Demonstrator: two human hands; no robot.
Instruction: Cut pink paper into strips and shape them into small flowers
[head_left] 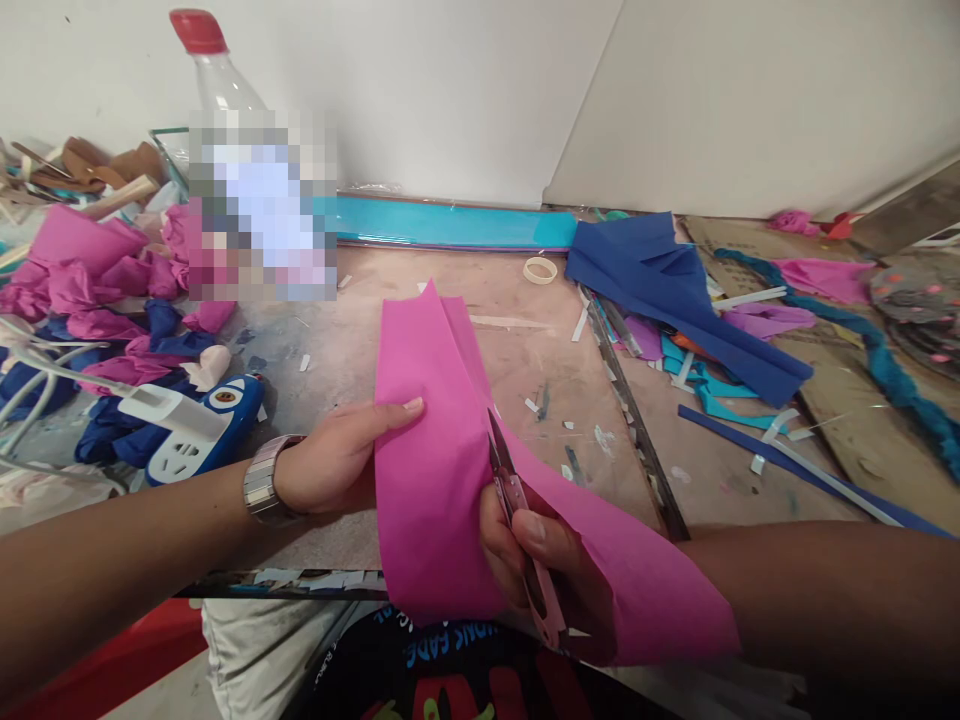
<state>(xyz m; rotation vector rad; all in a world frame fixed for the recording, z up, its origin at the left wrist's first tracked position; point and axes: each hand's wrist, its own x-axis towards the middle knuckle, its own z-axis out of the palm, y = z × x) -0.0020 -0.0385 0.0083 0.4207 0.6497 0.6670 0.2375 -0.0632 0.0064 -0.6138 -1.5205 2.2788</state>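
Observation:
My left hand [337, 455], with a metal watch on the wrist, grips the left edge of a folded pink paper sheet [435, 470], thumb on top. My right hand [540, 560] is closed on small pink thread snips [517, 510], whose blades sit in a cut running up the middle of the sheet. The part of the pink sheet to the right of the cut drapes over my right hand and wrist toward the lower right.
The wooden table [525, 360] carries paper scraps. A heap of crumpled pink and blue paper [97, 290] lies at the left beside a blue glue gun [217, 420], a power strip [161, 405] and a bottle [214, 70]. Blue paper [675, 290], a tape ring [540, 269] and a metal ruler [637, 430] lie to the right.

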